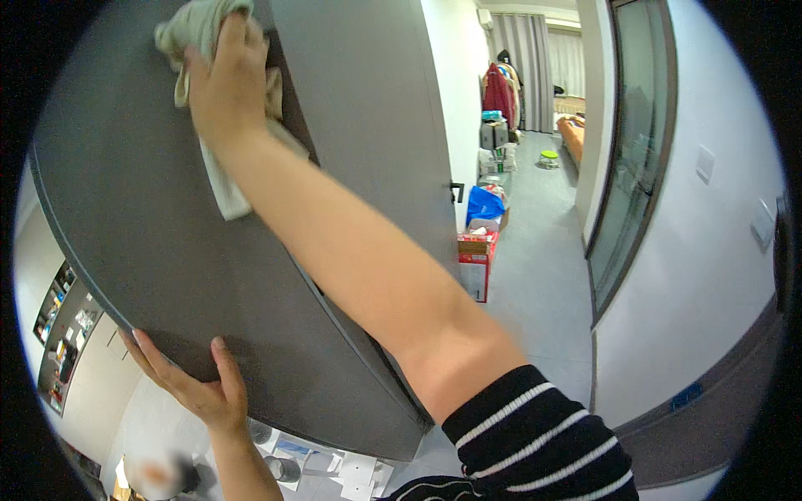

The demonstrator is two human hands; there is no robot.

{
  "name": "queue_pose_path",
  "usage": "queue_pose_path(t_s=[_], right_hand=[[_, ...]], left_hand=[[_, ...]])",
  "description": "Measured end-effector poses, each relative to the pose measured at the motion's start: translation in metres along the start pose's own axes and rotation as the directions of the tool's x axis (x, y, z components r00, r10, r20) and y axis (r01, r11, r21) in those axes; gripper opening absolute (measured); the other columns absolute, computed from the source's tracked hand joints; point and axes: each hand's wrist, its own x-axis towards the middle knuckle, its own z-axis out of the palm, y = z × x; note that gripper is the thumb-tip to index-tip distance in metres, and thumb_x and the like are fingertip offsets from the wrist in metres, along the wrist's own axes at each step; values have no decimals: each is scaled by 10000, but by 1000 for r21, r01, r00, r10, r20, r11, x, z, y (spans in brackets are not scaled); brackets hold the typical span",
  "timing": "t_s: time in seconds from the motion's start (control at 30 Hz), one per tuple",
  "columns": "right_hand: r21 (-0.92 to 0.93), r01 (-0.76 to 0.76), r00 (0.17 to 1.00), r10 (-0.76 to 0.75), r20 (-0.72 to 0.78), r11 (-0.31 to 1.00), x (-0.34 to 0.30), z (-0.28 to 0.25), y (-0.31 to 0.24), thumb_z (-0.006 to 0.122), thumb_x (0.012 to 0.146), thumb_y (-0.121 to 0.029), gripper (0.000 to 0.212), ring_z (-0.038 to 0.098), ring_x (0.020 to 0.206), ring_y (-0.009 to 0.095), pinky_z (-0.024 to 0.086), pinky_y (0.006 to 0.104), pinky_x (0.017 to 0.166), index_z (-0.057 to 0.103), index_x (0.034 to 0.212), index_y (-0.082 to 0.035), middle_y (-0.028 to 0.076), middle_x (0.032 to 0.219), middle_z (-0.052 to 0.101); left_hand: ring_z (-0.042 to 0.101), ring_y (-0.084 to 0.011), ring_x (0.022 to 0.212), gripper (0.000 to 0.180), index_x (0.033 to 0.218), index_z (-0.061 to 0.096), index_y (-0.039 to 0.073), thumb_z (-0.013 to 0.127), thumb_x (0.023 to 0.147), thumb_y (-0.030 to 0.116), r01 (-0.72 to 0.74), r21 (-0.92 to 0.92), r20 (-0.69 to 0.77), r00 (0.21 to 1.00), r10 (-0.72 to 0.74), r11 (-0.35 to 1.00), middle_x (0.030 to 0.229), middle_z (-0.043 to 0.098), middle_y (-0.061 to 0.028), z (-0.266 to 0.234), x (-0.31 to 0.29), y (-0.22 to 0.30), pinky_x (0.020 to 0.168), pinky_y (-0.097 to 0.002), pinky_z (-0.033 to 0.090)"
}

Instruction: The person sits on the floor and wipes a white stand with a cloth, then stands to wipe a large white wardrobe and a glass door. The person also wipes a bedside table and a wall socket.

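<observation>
From the head camera, a big dark grey door (134, 217) is seen close up, and much of the left side is filled by it. Past it, a pale floor (535, 234) is seen running back to a long grey curtain (520, 50). Clothes (497, 88) are hung near the curtain. A blue bag (484, 204) and a red and white box (474, 271) are lined up by the white wall. A glass door (632, 159) is seen on the right. A pale cloth (196, 33) is held bunched up in the right hand (230, 92), high on the grey door, with its end hanging down. The left hand (205, 388) is spread wide, and the grey door's edge is touched by its fingers. How hard it is pressed cannot be told.
</observation>
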Motion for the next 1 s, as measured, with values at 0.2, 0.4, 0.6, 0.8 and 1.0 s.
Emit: queue_pose_path(t_s=[0.2, 0.4, 0.6, 0.8, 1.0], right_hand=[[-74, 58, 995, -51, 89, 996, -195, -103, -11, 683, 740, -31, 321, 521, 1114, 391, 400, 488, 947, 578, 1043, -19, 198, 1273, 529], [-47, -41, 899, 57, 434, 998, -454, -244, -47, 667, 754, -175, 200, 496, 1109, 306, 386, 447, 898, 528, 895, -146, 92, 1269, 568], [206, 99, 794, -202, 573, 974, -329, -168, -21, 527, 883, -425, 372, 485, 1180, 260, 324, 504, 967, 581, 1180, -207, 37, 1344, 527], [60, 295, 931, -301, 205, 954, -20, 7, -28, 734, 688, -234, 274, 505, 1064, 330, 359, 506, 860, 664, 947, -175, 88, 1135, 571], [260, 436, 859, -485, 165, 861, -101, -5, -85, 761, 628, -266, 318, 475, 1116, 317, 344, 500, 895, 659, 920, -192, 83, 1155, 564]], left_hand=[[138, -358, 1431, 753, 1468, 170, -53, 593, 900, 204, 61, 103, 75, 995, -69, 993, 1531, 162, -249, 1, -21, -10, 1158, -435, 94], [147, -368, 1427, 602, 1473, 156, -45, 417, 986, 195, -22, 70, 53, 998, 18, 997, 1537, 154, -238, 4, -16, -12, 1152, -445, 108], [129, -359, 1440, 521, 1477, 222, 13, 368, 997, 153, 25, -121, 22, 999, -22, 992, 1540, 143, -240, 4, -19, -20, 1153, -441, 136], [205, -365, 1423, 450, 1424, 328, -23, 364, 999, 122, 13, -295, -67, 997, -34, 955, 1523, 209, -250, -1, -21, -25, 1146, -426, 160], [321, -303, 1371, 415, 1366, 331, -59, 288, 1031, 183, 133, -707, -113, 949, -296, 695, 1490, 286, -237, 2, -46, -33, 1125, -399, 252]])
